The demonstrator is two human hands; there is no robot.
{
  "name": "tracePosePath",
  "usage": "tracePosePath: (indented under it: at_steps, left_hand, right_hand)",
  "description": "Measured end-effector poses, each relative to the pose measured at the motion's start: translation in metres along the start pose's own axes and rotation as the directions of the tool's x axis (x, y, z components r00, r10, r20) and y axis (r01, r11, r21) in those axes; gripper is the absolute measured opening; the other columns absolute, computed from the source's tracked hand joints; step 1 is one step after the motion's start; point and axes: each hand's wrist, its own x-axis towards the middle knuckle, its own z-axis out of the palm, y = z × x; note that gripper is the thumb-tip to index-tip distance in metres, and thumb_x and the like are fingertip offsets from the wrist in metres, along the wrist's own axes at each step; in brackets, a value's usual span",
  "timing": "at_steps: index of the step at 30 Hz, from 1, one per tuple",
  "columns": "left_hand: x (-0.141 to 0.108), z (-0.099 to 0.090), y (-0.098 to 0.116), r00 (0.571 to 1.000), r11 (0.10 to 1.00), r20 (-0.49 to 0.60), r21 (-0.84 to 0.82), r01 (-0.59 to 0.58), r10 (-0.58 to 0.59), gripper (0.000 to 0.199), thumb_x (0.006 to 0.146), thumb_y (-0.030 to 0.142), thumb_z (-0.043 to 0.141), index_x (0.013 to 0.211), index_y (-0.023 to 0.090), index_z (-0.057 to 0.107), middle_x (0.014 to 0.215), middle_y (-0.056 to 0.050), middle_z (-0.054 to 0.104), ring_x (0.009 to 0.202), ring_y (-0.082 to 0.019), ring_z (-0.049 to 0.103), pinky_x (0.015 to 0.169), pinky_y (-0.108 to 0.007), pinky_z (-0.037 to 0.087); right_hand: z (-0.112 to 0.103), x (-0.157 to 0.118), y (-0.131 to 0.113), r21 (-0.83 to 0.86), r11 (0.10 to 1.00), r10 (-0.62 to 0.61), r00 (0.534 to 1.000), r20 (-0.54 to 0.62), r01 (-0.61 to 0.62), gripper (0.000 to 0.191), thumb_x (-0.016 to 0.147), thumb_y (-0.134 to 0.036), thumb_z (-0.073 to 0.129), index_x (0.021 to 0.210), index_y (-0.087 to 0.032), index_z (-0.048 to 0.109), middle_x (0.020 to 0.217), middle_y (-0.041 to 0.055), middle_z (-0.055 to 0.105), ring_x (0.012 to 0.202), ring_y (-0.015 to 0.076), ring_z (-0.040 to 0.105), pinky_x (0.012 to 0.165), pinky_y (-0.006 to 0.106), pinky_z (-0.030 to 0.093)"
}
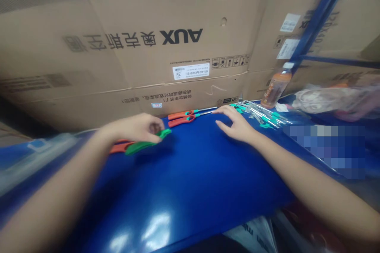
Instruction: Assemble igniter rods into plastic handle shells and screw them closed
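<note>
My left hand [142,127] is closed on a green handle piece [142,147], slightly blurred, just above the blue table. Beneath that hand, orange handle pieces [120,147] are partly covered. Two long-nosed lighters [181,120] with orange handles, teal triggers and thin metal tubes lie by the carton, between my hands. My right hand [236,124] has its fingers spread and appears to hold nothing. Its fingertips are close to the ends of the lighters' tubes; whether they touch cannot be told. Beyond it lies a pile of metal tubes with teal parts [261,114].
A large cardboard carton [133,12] walls off the back of the blue table [190,182]. A bottle of orange drink [276,87] stands behind the tube pile, beside plastic bags [317,101]. A blue metal post [317,16] rises at right. Clear plastic [38,158] lies at left.
</note>
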Motion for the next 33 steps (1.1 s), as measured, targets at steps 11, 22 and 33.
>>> tracePosePath:
  at_steps: [11,22,33]
  left_hand:
    - [0.031,0.123,0.100,0.931,0.917,-0.260,-0.236,-0.320,0.258,0.013,0.076,0.024,0.070,0.085,0.017,0.066,0.084,-0.003,0.067,0.075,-0.017,0.062,0.067,-0.026,0.047]
    - [0.040,0.118,0.069,0.931,0.947,-0.291,-0.165,-0.274,0.219,0.050,0.075,0.038,0.078,0.121,0.019,0.067,0.107,-0.008,0.070,0.096,-0.025,0.065,0.086,-0.037,0.053]
    - [0.051,0.138,0.060,0.887,0.906,-0.435,-0.298,-0.302,0.153,0.045,0.074,0.041,0.080,0.111,0.019,0.067,0.109,-0.007,0.071,0.098,-0.025,0.066,0.087,-0.036,0.051]
  right_hand:
    - [0.001,-0.006,-0.051,0.476,0.879,-0.276,0.796,0.538,-0.017,0.023,0.086,-0.018,0.066,0.109,-0.021,0.069,0.112,0.0062,0.053,0.108,0.0181,0.057,0.102,0.036,0.046]
    - [-0.012,0.000,-0.014,0.209,0.971,-0.053,0.751,0.658,-0.115,0.013,0.085,-0.030,0.072,0.087,-0.017,0.068,0.097,0.0045,0.059,0.086,0.0167,0.057,0.081,0.031,0.048]
    - [-0.012,0.003,-0.013,0.195,0.945,0.173,0.907,0.385,-0.263,0.026,0.090,-0.042,0.060,0.085,-0.018,0.066,0.080,0.0030,0.068,0.074,0.0164,0.060,0.071,0.030,0.046]
